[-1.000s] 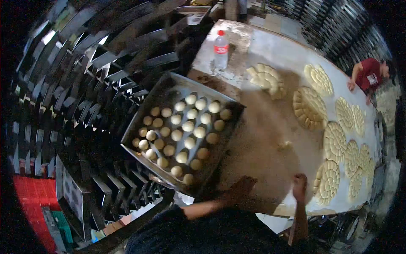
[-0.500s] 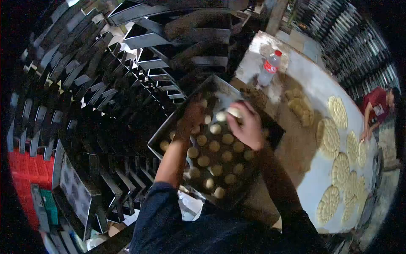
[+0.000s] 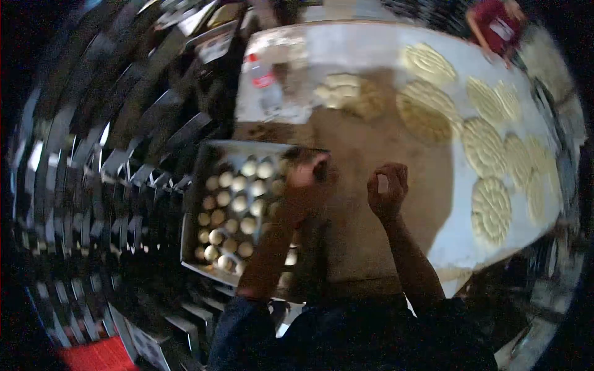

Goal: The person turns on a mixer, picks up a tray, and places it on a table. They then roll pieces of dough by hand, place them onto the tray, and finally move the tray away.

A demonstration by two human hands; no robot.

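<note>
A metal tray (image 3: 193, 216) holds rows of small round dough balls (image 3: 239, 183), paler toward the middle. My left hand (image 3: 309, 176) is over the tray's right edge, its fingers smeared by motion, and its forearm hides part of the rows. Over the brown, shaded part of the table (image 3: 352, 229) is my right hand (image 3: 388, 188), its fingers curled in. A small pale patch shows inside that curl, and I cannot tell what it is.
Large scored flat doughs (image 3: 484, 147) lie on the table's right side. A dough piece (image 3: 338, 91) and a plastic bottle with a red cap (image 3: 265, 83) are farther back. A person in a red shirt (image 3: 497, 28) stands at the far right corner. Dark metal racks crowd the left.
My view has swung right, so the tray now appears farther left. Both hands have moved right: my right hand from above the dough balls to the table, my left to the tray's edge.
</note>
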